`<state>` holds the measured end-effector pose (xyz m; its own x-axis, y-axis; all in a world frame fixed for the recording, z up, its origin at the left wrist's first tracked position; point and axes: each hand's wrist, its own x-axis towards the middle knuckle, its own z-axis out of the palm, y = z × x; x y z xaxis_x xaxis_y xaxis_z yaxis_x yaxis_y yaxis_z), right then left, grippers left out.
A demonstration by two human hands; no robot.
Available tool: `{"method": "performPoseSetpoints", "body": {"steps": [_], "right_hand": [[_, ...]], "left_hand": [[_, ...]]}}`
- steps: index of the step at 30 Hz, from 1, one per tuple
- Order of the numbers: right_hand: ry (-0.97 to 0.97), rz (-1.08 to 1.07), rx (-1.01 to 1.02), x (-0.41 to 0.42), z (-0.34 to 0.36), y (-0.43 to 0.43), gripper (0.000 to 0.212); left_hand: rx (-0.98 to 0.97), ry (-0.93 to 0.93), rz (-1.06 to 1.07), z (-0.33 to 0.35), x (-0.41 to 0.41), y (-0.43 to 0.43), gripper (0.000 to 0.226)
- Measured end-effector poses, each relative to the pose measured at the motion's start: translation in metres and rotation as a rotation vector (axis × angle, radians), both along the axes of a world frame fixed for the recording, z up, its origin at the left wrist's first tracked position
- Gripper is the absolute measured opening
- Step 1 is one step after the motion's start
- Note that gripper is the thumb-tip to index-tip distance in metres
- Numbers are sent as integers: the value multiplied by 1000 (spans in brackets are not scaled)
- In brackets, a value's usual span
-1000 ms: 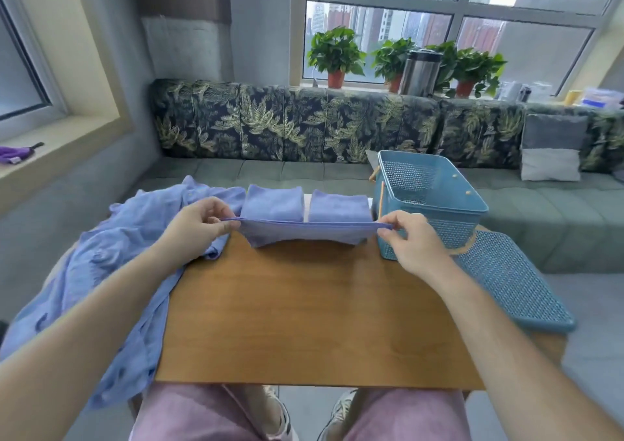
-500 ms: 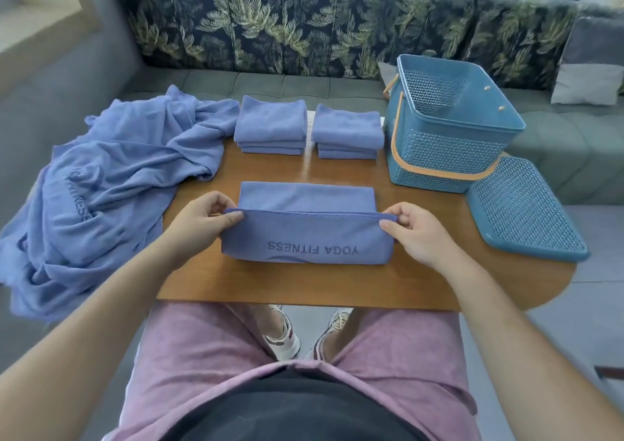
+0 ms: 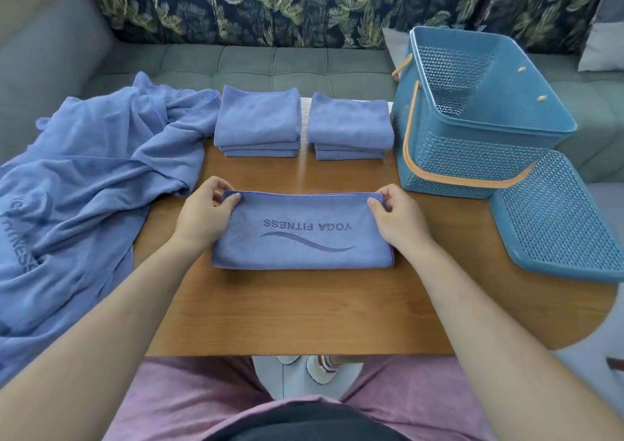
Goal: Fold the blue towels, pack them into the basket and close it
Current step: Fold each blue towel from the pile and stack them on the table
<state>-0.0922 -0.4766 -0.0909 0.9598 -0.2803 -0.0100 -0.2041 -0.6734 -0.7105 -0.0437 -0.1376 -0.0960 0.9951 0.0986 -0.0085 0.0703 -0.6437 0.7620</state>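
A blue towel (image 3: 304,234) printed YOGA FITNESS lies folded in half on the wooden table (image 3: 304,312). My left hand (image 3: 204,216) pinches its far left corner and my right hand (image 3: 398,219) pinches its far right corner. Beyond it sit two stacks of folded blue towels, the left stack (image 3: 258,121) and the right stack (image 3: 349,126). The blue perforated basket (image 3: 472,156) with an orange handle stands open at the right, nothing visible inside. Its lid (image 3: 557,224) lies flat beside it. A heap of unfolded blue towels (image 3: 84,183) drapes over the table's left edge.
A grey-green sofa (image 3: 270,65) with leaf-print back cushions runs behind the table. A grey cushion (image 3: 601,45) lies at the far right. My pink-clad legs and shoes (image 3: 317,366) show under the near table edge.
Both hands carried the towel's edge away from me and laid it down over the far half, so the printed side faces up. The camera tilted down.
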Motion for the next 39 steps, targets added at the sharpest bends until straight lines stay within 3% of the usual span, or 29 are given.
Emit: {"method": "performPoseSetpoints", "body": {"steps": [8,10,12,14,15,18,23,28,33,36,39], "right_hand": [[3,-29,-66,4,-8,1,12],[27,-56,-83,4,-6,5,14],[-20,-95,-331,2,-4,14,28],[-152,-66,-610,-6,-2,35,36],[-204,-7,-641,-11,-3,50,39],[-194,156,-523,-27,-22,96,44],[-106,210,-566,-38,-45,105,55],[-35,310,-578,-30,-41,96,57],[-156,156,-696,-40,-19,117,43],[-120,200,-632,-49,-15,131,38],[-109,253,-572,-49,-28,110,45]], "left_hand": [[188,-73,-53,-8,8,-5,19],[335,-156,-15,-6,3,-11,28],[517,-336,-15,-2,-8,-24,28],[500,-452,-183,1,-20,-45,27],[456,-447,-307,-1,-25,-56,31],[467,-283,-553,-18,-31,-76,50],[573,-161,-591,-28,-20,-50,60],[657,-169,-608,-27,-16,-38,60],[692,-169,-548,-28,-23,-46,64],[723,-183,-491,-21,-27,-47,67],[844,-315,-464,-6,-37,-43,61]]}}
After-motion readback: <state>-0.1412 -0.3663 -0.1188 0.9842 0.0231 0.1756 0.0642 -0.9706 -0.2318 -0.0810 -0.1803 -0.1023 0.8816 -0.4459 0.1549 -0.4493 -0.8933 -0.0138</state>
